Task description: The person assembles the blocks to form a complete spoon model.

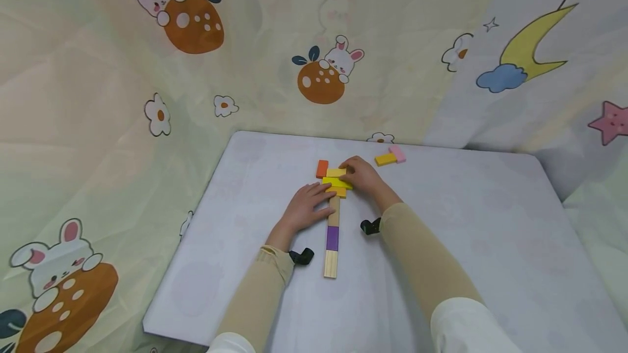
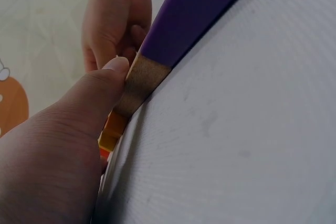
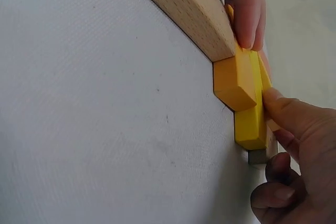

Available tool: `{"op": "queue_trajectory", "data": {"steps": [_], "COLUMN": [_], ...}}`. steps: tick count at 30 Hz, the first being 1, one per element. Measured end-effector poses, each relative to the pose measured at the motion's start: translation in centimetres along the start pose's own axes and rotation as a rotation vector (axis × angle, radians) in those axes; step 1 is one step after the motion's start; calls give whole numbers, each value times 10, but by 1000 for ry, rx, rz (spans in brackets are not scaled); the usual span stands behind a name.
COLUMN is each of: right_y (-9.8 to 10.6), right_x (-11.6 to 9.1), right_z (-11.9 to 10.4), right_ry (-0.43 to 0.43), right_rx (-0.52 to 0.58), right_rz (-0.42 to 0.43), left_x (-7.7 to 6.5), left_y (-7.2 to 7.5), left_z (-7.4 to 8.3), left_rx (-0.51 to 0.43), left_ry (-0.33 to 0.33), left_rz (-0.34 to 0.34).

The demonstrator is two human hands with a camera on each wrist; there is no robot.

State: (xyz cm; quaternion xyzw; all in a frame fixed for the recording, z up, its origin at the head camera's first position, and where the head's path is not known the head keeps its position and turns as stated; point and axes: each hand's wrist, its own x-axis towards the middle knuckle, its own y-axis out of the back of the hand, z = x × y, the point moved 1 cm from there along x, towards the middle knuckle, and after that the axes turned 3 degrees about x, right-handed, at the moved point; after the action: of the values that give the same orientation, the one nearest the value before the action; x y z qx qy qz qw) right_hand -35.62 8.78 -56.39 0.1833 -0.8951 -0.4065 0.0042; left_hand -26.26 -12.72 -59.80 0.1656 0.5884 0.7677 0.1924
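A line of blocks lies on the white table. From near to far run a light wooden block (image 1: 331, 264), a purple block (image 1: 332, 238), a plain wooden block (image 1: 334, 214), then crosswise an orange-yellow block (image 1: 340, 192), a bright yellow block (image 1: 338, 183) and a pale yellow block (image 1: 336, 172). My right hand (image 1: 363, 175) pinches the pale yellow one at its right end; in the right wrist view the thumb (image 3: 286, 109) presses its side. With fingers spread, my left hand (image 1: 305, 208) rests against the line's left side, fingertips on the orange-yellow and bright yellow blocks.
A red-orange block (image 1: 321, 169) lies at the far left end of the line. Farther back on the right, a yellow block (image 1: 385, 159) and a pink block (image 1: 397, 153) lie together near the table's (image 1: 471, 217) back edge. Patterned cloth (image 1: 392, 70) hangs behind.
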Motion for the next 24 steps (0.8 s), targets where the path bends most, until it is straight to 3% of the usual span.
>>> {"op": "queue_trajectory", "data": {"steps": [8,15,21,24], "right_y": [4,10,12,11], "right_x": [-5,-19,-33,-41], "right_z": [2,14,26,30], "right_ry": [11,60,89,77], "right_rx": [-27,-53,-63,-50], "right_rz": [-11,62,71,55], "left_x": [3,4,4,8], "left_y": [-2,1,6,6], "left_z": [2,1,0,0], "left_rx": [10,-52,-178,-186], "left_ry": [-11,-14,83,143], "left_rz": [-1,10,51,80]}}
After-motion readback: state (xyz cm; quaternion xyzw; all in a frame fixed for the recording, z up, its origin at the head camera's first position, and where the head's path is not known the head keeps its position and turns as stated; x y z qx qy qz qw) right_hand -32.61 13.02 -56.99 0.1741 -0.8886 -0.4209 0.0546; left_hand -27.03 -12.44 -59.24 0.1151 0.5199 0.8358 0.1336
